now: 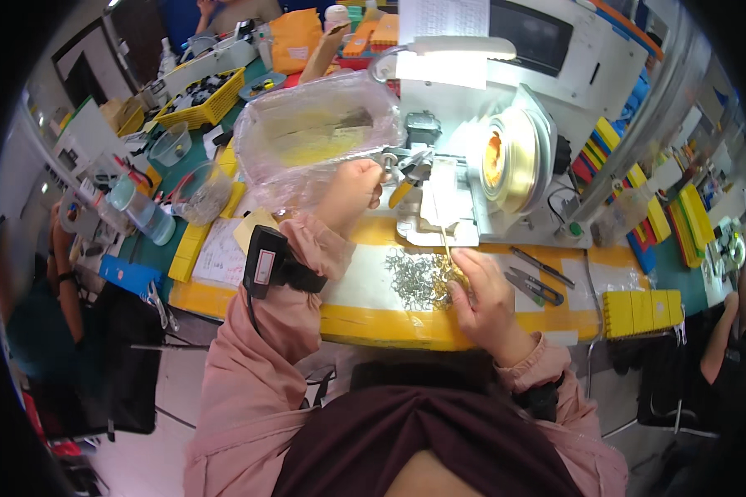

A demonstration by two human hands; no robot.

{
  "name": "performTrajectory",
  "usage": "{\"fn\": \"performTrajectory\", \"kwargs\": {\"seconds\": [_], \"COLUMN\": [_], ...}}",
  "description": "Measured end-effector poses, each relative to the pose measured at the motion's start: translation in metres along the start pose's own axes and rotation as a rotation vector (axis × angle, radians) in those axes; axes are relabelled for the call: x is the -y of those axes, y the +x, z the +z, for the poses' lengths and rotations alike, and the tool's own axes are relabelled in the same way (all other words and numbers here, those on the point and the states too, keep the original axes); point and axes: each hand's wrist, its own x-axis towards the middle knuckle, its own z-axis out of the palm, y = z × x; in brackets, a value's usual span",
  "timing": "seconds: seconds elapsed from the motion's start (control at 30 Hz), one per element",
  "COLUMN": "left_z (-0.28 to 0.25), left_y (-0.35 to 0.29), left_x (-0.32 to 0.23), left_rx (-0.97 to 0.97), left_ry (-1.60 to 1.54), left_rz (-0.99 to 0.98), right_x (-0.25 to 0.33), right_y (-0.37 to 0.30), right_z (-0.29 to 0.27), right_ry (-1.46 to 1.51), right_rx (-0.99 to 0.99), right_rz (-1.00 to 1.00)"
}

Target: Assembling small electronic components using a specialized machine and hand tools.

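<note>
Looking down in the head view, the left hand (352,184) is seen raised over the surface (373,319), its grip closed on a small metal ring (387,160) pinched between fingertips. Just right of that grip a yellow-handled lever (409,184) of a small press (427,195) is found, near the ring; whether they touch cannot be told. Behind and left of the same grip a clear plastic bag (307,137) with yellowish contents is set, bulging toward the wrist. A black band (267,265) is worn on the left forearm, over a pink sleeve (249,373).

The right hand (482,294) is lowered onto the surface, its grip closed on a thin gold wire (445,244) that runs up from the fingertips toward the press. Just left of this grip a heap of small metal parts (414,280) is spread on a pale sheet, touching the fingers. To the right of the grip, apart from it, two dark tweezers (535,277) are laid. Farther right a yellow block (642,311) is placed at the surface's edge.

Above the right grip, beyond the press, a spool (506,157) of gold wire is mounted upright under a bright lamp (452,50). Far behind the left grip a yellow crate (203,103) of dark parts is kept.
</note>
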Motion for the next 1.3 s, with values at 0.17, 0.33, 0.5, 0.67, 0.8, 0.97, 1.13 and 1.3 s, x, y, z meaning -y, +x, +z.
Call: {"fn": "performTrajectory", "kwargs": {"seconds": [0.17,0.33,0.5,0.67,0.8,0.97,1.13,1.3], "left_z": [-0.006,0.000,-0.007,-0.015,-0.012,-0.002,0.006,0.010], "left_y": [0.008,0.006,0.010,-0.006,-0.007,-0.008,0.000,0.000], "left_x": [0.010,0.001,0.003,-0.010,-0.011,-0.007,0.016,0.017], "left_rx": [0.030,0.046,0.084,-0.059,-0.134,-0.034,-0.101,-0.118], "left_ry": [-0.182,-0.221,0.491,0.777,0.495,-0.030,-0.033,-0.019], "left_rz": [0.037,-0.077,0.041,0.274,0.262,0.232,0.277,0.354], "right_x": [-0.001,-0.029,-0.055,-0.070,-0.048,-0.021,-0.036,-0.047], "right_y": [0.004,-0.015,-0.024,-0.021,-0.006,0.014,0.002,-0.011], "right_z": [-0.016,-0.053,-0.114,-0.119,-0.129,-0.109,-0.056,-0.048], "right_ry": [-0.045,-0.134,-0.579,-0.575,-0.438,0.217,0.269,0.137], "right_rx": [-0.065,-0.032,0.080,0.392,0.341,0.066,-0.062,-0.237], "right_rz": [-0.019,0.147,0.373,0.414,0.405,0.579,0.599,0.506]}}
